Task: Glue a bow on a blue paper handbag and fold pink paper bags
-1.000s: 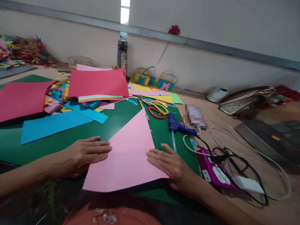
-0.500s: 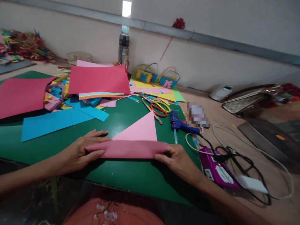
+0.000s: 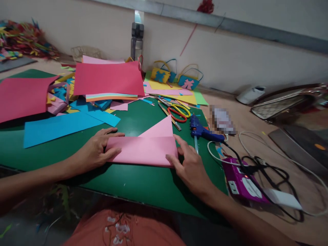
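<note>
A sheet of pink paper [image 3: 143, 152] lies folded over on the green cutting mat [image 3: 123, 181], with a triangular part sticking up behind the folded band. My left hand [image 3: 102, 147] grips the band's left end, thumb in front and fingers behind. At the right end my right hand [image 3: 186, 159] holds the paper the same way, its thumb near the lower corner. Blue paper strips [image 3: 61, 128] lie beyond my left hand. Past my right hand are red-handled scissors [image 3: 177, 114], yellow-handled scissors [image 3: 183, 110] and a blue glue gun [image 3: 205, 131].
Red sheets [image 3: 109, 78] top a paper stack at the back, with another red sheet [image 3: 23, 97] at left. Small paper bags [image 3: 189, 82] stand near the wall. A purple power strip [image 3: 242, 181] with tangled cables, a phone-like blurred object [image 3: 222, 119] and a handbag [image 3: 282, 102] occupy the right.
The folded band has turned from a curled, narrow edge into a flatter, taller panel. My right hand's fingers have spread along the paper's right edge. The camera view has shifted slightly.
</note>
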Tool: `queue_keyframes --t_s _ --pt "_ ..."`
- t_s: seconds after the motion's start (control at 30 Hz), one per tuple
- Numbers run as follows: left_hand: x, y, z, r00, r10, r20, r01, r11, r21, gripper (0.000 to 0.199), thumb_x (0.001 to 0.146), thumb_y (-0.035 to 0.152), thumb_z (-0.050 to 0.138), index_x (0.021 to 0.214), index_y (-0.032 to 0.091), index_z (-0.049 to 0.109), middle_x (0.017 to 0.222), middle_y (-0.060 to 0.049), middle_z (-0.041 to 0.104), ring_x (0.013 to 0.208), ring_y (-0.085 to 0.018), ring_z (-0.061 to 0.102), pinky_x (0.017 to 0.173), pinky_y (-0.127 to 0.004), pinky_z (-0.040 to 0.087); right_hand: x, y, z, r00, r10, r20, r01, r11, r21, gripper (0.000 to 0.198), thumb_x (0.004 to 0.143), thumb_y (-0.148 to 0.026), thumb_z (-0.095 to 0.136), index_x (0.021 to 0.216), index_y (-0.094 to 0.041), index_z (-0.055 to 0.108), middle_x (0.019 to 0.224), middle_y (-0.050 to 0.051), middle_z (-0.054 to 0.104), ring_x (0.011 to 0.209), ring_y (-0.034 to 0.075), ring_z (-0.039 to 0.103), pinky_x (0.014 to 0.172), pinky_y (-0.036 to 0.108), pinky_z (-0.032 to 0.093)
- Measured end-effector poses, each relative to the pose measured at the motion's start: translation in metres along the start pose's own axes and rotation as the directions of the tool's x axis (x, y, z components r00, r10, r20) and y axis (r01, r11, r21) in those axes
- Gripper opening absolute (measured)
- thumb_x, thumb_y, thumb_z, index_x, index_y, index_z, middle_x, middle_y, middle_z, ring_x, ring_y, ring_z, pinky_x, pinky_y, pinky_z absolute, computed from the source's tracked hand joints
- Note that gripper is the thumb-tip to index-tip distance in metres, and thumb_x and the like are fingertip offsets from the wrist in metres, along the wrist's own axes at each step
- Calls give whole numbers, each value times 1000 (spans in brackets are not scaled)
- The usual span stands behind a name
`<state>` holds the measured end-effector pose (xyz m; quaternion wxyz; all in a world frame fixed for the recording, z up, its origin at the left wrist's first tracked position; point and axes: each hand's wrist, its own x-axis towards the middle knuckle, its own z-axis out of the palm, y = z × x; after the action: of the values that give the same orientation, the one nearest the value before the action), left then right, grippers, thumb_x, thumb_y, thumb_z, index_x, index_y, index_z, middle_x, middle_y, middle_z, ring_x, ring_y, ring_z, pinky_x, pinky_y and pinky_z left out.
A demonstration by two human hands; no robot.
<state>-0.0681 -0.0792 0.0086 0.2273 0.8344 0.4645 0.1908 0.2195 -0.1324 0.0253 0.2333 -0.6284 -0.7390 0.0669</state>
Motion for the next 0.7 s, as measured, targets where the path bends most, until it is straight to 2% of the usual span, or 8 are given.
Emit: queue_keyframes --t_s 0.13,0.3,0.4,0.5,0.6,0.7 --pt "8 3 -2 1000 -20 -5 20 1000 0 45 83 51 46 107 18 65 123 -6 61 127 -29 41 103 -42 39 -2 5 6 970 -222 -95 210 970 -124 51 87 -24 47 137 -16 37 77 5 64 72 23 58 73 38 44" --pt "12 3 -6 1000 7 24 -7 1000 -17 37 84 45 48 104 19 65 125 -6 59 127 -29 39 103 -44 38 -1 7 8 926 -360 -114 330 918 -219 53 90 -21 46 139 -14 30 75 5 64 67 21 58 70 36 44" --pt "11 1 -12 994 57 89 -55 998 -23 30 85 40 49 98 20 67 128 -6 57 132 -31 33 106 -50 31 0 7 8 925 -367 -93 337 910 -243 51 90 -22 45 139 -15 31 76 5 64 67 22 59 69 36 45" --pt "9 -1 -16 988 77 137 -74 997 -27 27 86 37 50 100 22 67 125 -6 59 135 -32 27 108 -55 24 2 7 9 933 -346 -103 317 922 -224 49 90 -25 44 138 -17 34 81 6 65 70 23 61 70 36 46" --pt "8 -3 -16 987 91 132 -88 996 -24 23 86 35 51 97 23 68 123 -5 60 135 -31 28 109 -56 21 3 8 8 930 -350 -116 321 923 -211 46 91 -27 43 136 -16 37 76 5 64 66 21 59 71 36 46" --pt "9 -4 -13 988 103 116 -103 995 -1 21 86 33 51 90 21 68 124 -5 59 134 -31 30 108 -55 24 2 8 6 950 -296 -104 275 945 -178 43 92 -30 42 132 -16 41 80 6 64 66 21 58 71 36 47"
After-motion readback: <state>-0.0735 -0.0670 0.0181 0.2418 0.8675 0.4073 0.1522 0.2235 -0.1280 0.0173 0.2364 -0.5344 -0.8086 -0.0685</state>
